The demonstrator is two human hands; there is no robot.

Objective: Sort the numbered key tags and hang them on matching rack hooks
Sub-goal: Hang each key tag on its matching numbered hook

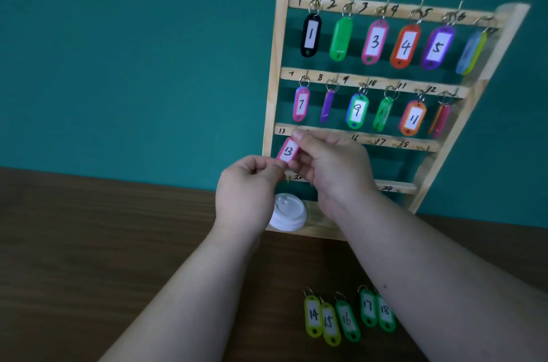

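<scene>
Before a teal wall (133, 50), left hand (246, 183) and right hand (332, 166) pinched opposite ends of tag 13 (287, 151), apparently steadying it for hooking on the rack (271, 95).

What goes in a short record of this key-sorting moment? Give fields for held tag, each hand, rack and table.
held tag: pink plastic key tag numbered 13
left hand: pinches its lower end
right hand: pinches its upper end
rack: pale wooden rack, top two rows full
table: dark wood, green plastic tags 14 to 18 loose on it

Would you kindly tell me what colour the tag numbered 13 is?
Pink, with a white label; the head view shows tag 13 clearly.
</scene>
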